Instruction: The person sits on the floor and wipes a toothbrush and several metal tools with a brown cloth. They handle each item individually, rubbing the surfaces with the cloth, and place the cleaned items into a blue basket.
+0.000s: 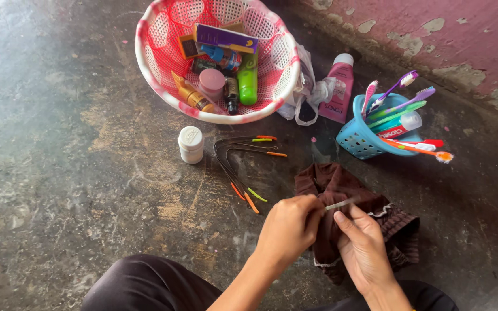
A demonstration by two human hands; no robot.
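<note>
Knees at the bottom edge, dark trousers, me sitting on the concrete floor [59,173]. Both hands are busy over a dark brown cloth [341,184]: my left hand [286,230] is pinched shut around one end of a thin metal strip [341,203], and my right hand [364,247] has thumb and fingers closed on it from underneath, cloth bunched against the palm. Up at 11 o'clock from my hands there's a bundle of bent tongue cleaners [240,164] with orange and green tips, plus a small white jar [191,144] just beside them. Red-and-white basket [151,52] full of bottles sits at 12. Blue basket [355,141] with toothbrushes [399,95] is over at 1 o'clock, pink tube [340,86] just behind it by the wall.
</note>
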